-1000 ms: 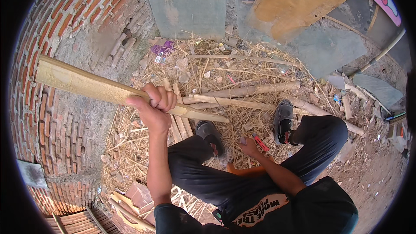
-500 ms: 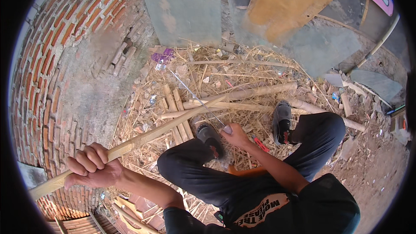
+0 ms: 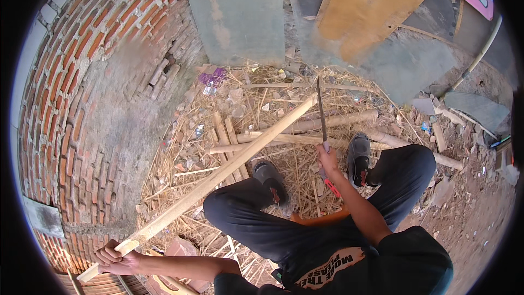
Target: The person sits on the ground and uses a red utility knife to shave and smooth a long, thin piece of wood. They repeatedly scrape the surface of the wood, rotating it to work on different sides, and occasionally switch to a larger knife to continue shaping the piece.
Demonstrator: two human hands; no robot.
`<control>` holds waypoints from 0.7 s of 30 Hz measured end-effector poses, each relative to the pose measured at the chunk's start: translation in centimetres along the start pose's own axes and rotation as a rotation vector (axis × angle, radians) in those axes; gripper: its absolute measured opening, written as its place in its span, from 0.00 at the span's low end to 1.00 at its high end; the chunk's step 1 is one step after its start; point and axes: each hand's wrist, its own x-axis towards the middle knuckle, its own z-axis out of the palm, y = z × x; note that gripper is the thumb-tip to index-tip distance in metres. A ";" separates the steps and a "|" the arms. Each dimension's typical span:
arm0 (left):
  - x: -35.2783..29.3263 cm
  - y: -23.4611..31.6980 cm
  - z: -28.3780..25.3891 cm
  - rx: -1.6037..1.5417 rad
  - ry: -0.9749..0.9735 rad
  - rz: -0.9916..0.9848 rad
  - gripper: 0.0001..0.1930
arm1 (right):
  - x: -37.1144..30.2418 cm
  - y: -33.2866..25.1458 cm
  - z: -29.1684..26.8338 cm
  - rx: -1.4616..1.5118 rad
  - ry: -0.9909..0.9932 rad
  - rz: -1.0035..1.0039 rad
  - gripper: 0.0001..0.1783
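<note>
My left hand (image 3: 117, 259), at the lower left, is closed round the near end of a long pale bamboo strip (image 3: 218, 173). The strip slants up and away to the right. My right hand (image 3: 327, 161), in front of my knees, grips the grey handle of a long knife (image 3: 321, 110). Its narrow dark blade points away from me. The blade stands close beside the strip's far end; whether they touch I cannot tell.
Bamboo poles (image 3: 344, 117) and short wooden strips (image 3: 224, 136) lie on straw and rubble between my shoes. A red-handled tool (image 3: 331, 187) lies by my right forearm. A brick wall (image 3: 65, 114) rises at left; boards (image 3: 234, 16) lean at the back.
My left hand has moved down and back toward the lower left with the strip, whose far end has swung farther away. My right hand has moved right, and the knife has turned to point straight ahead.
</note>
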 end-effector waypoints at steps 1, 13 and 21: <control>-0.9 0.2 -0.5 0.004 0.055 0.007 0.33 | -0.4 -1.4 0.3 0.089 -0.014 0.010 0.18; 0.8 -11.8 -0.7 0.415 0.109 0.071 0.34 | -0.2 -7.2 -4.0 0.203 0.103 -0.061 0.19; -2.6 -23.3 3.1 0.617 0.418 -0.082 0.33 | -0.1 -1.2 -6.3 0.109 0.134 0.044 0.21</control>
